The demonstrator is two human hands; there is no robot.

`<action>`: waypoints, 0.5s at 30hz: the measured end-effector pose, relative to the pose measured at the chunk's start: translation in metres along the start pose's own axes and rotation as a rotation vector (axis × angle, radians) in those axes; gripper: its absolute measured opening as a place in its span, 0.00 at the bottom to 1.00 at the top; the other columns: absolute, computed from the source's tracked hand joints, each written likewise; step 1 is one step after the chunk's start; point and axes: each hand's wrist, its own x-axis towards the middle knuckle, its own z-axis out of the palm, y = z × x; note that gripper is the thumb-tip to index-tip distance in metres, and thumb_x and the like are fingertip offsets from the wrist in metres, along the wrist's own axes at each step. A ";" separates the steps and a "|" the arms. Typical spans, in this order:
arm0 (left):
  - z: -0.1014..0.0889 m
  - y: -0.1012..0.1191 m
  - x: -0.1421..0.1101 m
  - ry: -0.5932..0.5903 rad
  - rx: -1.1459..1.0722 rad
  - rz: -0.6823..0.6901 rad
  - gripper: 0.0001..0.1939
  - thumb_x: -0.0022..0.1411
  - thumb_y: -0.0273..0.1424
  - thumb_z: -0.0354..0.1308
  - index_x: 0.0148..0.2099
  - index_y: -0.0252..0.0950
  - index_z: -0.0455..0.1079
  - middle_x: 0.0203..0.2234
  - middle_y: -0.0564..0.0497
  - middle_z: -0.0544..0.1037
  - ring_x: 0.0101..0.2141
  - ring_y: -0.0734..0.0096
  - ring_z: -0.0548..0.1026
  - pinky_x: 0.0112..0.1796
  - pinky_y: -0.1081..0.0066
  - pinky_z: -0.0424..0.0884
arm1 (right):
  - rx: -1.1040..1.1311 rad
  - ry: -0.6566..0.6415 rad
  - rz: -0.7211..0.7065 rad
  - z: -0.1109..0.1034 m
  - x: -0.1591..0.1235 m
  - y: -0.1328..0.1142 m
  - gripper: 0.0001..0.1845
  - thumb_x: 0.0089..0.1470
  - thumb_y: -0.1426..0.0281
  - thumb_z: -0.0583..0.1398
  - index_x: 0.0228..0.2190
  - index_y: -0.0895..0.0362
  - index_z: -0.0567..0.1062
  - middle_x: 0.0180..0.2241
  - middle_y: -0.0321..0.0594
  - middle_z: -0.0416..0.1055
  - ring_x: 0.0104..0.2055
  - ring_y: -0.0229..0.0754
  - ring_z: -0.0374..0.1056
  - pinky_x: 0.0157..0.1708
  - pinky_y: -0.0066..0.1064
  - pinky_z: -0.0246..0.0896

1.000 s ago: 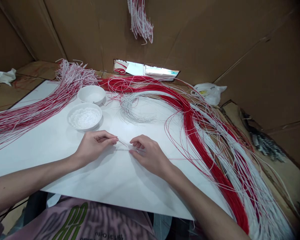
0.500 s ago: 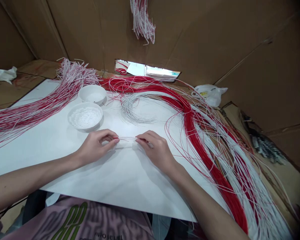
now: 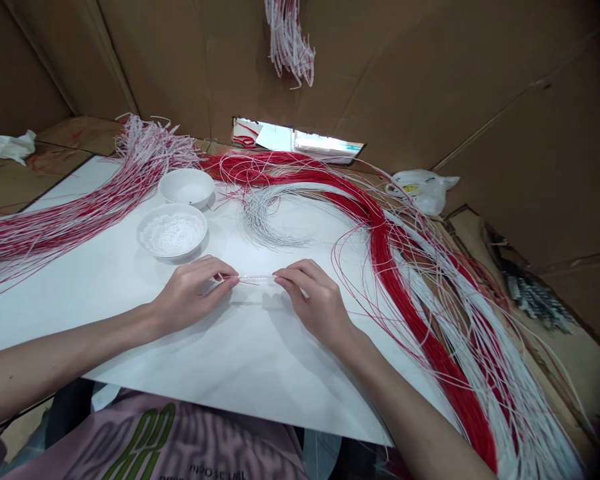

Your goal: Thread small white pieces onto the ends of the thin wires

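My left hand (image 3: 193,293) and my right hand (image 3: 314,300) rest on a white sheet (image 3: 220,353), fingertips pinched and facing each other. Between them a short white beaded strand (image 3: 256,277) is stretched, one end in each hand, with a thin red wire running alongside it. Just beyond my left hand stands a white bowl of small white beads (image 3: 172,232), and behind it a second white bowl (image 3: 187,187) that looks nearly empty.
A thick red and white wire bundle (image 3: 405,280) curves from the back down the right side. A bundle of finished strands (image 3: 60,213) fans out at left. Grey wires (image 3: 270,217) lie mid-sheet. Cardboard walls (image 3: 430,80) enclose the space; a white bag (image 3: 423,187) sits at right.
My hands shifted up the sheet and the right hand turned, so the strand between them is now stretched straight; a second ago the fingertips sat closer with it slack.
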 end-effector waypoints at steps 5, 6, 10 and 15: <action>-0.002 0.001 0.002 0.011 0.024 0.054 0.05 0.61 0.23 0.60 0.41 0.31 0.72 0.33 0.46 0.78 0.35 0.68 0.75 0.38 0.68 0.72 | 0.010 0.013 -0.014 -0.001 0.001 -0.001 0.07 0.61 0.75 0.57 0.36 0.57 0.76 0.31 0.42 0.71 0.35 0.42 0.66 0.34 0.35 0.66; -0.001 0.001 0.002 0.017 0.036 0.062 0.07 0.60 0.23 0.61 0.42 0.30 0.72 0.34 0.45 0.78 0.36 0.67 0.75 0.39 0.67 0.72 | 0.010 0.012 -0.020 0.000 0.001 -0.002 0.07 0.61 0.76 0.57 0.36 0.57 0.76 0.31 0.42 0.70 0.35 0.42 0.66 0.34 0.35 0.65; 0.000 -0.001 0.001 0.020 0.049 0.112 0.11 0.59 0.24 0.62 0.46 0.32 0.72 0.38 0.44 0.79 0.40 0.65 0.75 0.42 0.65 0.73 | 0.011 0.003 -0.043 0.001 0.001 -0.005 0.07 0.61 0.76 0.57 0.36 0.58 0.76 0.30 0.42 0.71 0.34 0.41 0.65 0.33 0.34 0.65; 0.001 0.000 0.001 -0.004 0.031 0.143 0.08 0.60 0.22 0.60 0.43 0.33 0.73 0.37 0.44 0.78 0.38 0.67 0.75 0.40 0.66 0.73 | 0.012 -0.013 -0.042 0.002 0.001 -0.006 0.07 0.62 0.76 0.57 0.36 0.57 0.75 0.31 0.42 0.71 0.34 0.41 0.65 0.33 0.34 0.65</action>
